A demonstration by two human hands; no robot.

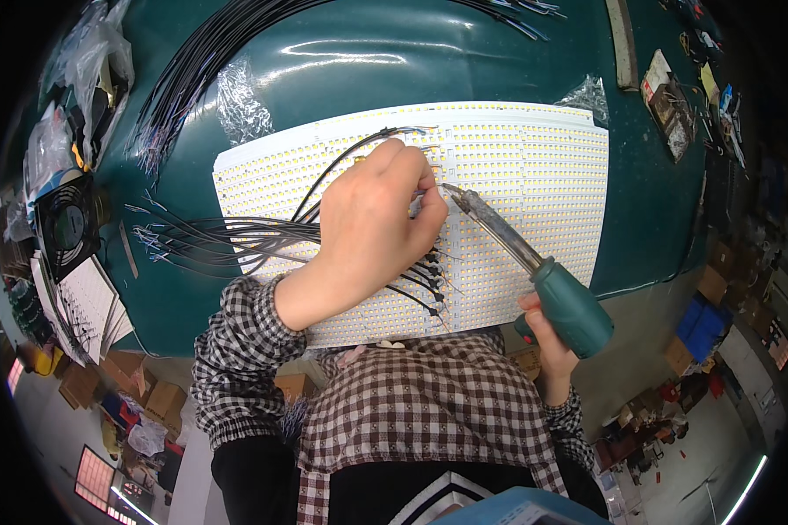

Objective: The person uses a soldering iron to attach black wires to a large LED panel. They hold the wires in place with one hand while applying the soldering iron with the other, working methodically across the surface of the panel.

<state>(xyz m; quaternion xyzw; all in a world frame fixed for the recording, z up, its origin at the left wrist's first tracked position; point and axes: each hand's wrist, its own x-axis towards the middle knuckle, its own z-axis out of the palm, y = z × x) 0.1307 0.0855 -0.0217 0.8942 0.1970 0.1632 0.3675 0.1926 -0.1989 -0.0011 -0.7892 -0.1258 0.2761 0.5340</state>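
Note:
A large white LED panel point(543, 210) with rows of small yellow chips lies on the green table in front of me. Over its middle, my left hand point(372, 214) is pinched closed at the fingertips; what they grip is hidden. My right hand point(548, 343) holds the green handle of a soldering iron point(521, 254). The iron's tip points at the panel just beside my left fingertips. Short black cables point(263, 229) run under my left hand, with bare ends lying left of the panel. Several cable ends point(425, 278) sit along the panel's middle column, below my fingers.
A thick bundle of black cables point(206, 66) curves along the table's far side. At the left stand a black fan point(66, 219) and clear plastic bags point(87, 66). On the right lie a worn, dirty box point(668, 105) and a strip point(622, 44). Cardboard boxes point(162, 404) rest below the table.

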